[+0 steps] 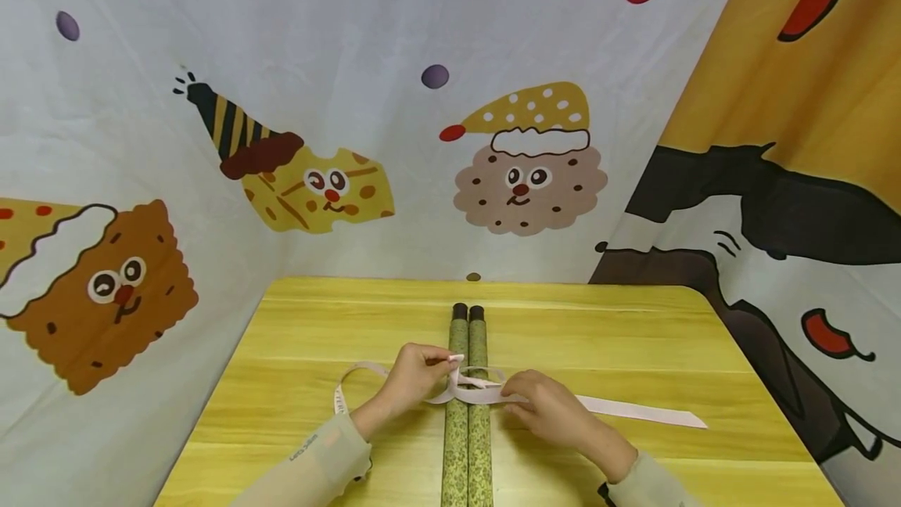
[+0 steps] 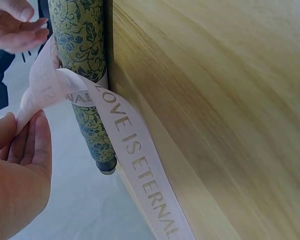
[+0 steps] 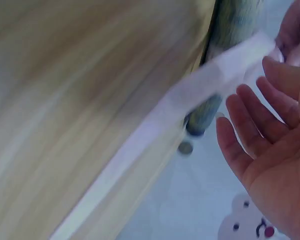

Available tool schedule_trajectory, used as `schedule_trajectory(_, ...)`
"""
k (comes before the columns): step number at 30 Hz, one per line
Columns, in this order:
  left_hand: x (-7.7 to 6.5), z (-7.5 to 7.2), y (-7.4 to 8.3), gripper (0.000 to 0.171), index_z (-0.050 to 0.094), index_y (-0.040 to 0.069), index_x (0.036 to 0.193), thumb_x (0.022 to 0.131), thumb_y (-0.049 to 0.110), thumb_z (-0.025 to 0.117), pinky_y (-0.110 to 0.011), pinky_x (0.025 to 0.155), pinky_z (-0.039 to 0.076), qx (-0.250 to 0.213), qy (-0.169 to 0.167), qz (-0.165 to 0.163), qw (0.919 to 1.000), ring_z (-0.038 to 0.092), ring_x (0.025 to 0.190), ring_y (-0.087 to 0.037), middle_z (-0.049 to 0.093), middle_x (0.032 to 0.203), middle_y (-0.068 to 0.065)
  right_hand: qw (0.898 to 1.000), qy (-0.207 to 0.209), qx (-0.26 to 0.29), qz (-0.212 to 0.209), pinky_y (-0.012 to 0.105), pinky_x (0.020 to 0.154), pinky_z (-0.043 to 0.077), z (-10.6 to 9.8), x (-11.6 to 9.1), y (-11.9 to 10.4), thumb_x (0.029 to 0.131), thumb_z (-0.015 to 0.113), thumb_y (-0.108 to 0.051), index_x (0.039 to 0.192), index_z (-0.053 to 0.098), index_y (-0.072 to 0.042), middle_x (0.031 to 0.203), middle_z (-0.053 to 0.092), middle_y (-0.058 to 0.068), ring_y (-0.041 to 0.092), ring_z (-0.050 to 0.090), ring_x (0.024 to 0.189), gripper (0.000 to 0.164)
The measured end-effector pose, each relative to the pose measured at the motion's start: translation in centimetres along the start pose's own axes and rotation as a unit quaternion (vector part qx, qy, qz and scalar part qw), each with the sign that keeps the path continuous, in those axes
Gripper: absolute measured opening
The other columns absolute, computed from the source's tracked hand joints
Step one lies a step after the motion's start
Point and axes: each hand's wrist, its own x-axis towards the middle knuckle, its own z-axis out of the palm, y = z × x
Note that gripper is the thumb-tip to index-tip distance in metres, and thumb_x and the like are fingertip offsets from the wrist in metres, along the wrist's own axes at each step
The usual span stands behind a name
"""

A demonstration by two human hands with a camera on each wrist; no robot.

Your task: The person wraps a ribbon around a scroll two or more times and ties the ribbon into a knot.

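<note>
Two slim rolls (image 1: 457, 436) in green floral cloth with black end caps lie side by side, like a rolled-up scroll. A pale pink ribbon (image 2: 135, 145) lettered "LOVE IS ETERNAL" loops around them. My left hand (image 1: 411, 374) pinches a raised part of the ribbon just left of the rolls. To their right, my right hand (image 1: 549, 409) is beside the ribbon, its fingers loosely bent and apart in the right wrist view. A loose ribbon loop curves out left of the left hand. The straight tail (image 1: 647, 411) runs right, beyond the right hand.
All this lies on a yellow wood-grain table (image 1: 317, 311). Its far edge meets a white cloth backdrop (image 1: 352, 37) with cartoon prints, which also hangs along the sides. Both forearms reach in from the near side in light sleeves (image 1: 320, 460).
</note>
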Motion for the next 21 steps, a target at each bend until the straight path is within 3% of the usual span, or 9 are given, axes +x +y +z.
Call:
schedule_trajectory(4,0.0,0.1,0.0,0.013,0.079,-0.006,0.105,0.096,0.002,0.074,-0.046,0.079,0.062,0.001,0.0,-0.006,1.0,0.075,0.087,-0.021,0.079,0.1,-0.014,0.997,0.041,-0.039,-0.045,0.039,0.091,0.059,1.6,1.2,-1.0,0.091,0.082,-0.012,0.112,0.076,-0.008,0.116,0.073,0.005,0.021,0.068,0.107,0.023)
schedule_trajectory(10,0.1,0.2,-0.1,0.012,0.08,-0.003,0.104,0.097,0.003,0.075,-0.034,0.078,0.063,0.002,0.002,-0.017,0.9999,0.075,0.089,-0.02,0.079,0.1,-0.013,0.995,0.056,-0.058,-0.052,0.034,0.085,0.059,2.8,2.6,-1.6,0.09,0.085,-0.02,0.112,0.078,-0.009,0.112,0.074,0.002,0.017,0.066,0.099,0.026)
schedule_trajectory(14,0.1,0.3,-0.1,0.011,0.08,-0.004,0.104,0.097,0.002,0.074,-0.026,0.077,0.061,-0.003,0.001,-0.022,0.9998,0.074,0.09,-0.019,0.079,0.1,-0.012,0.995,0.063,-0.059,-0.05,0.027,0.075,0.055,3.3,3.0,-1.9,0.088,0.086,-0.017,0.103,0.079,-0.01,0.099,0.072,-0.003,0.012,0.062,0.088,0.018)
schedule_trajectory(21,0.2,0.4,-0.1,0.012,0.08,-0.005,0.104,0.097,0.001,0.074,-0.032,0.078,0.063,-0.012,0.002,-0.023,0.9996,0.075,0.089,-0.02,0.079,0.101,-0.014,0.999,0.032,0.015,0.009,0.023,0.068,0.055,3.0,3.0,-2.2,0.093,0.08,-0.012,0.093,0.079,-0.007,0.086,0.07,-0.006,0.002,0.06,0.077,0.005)
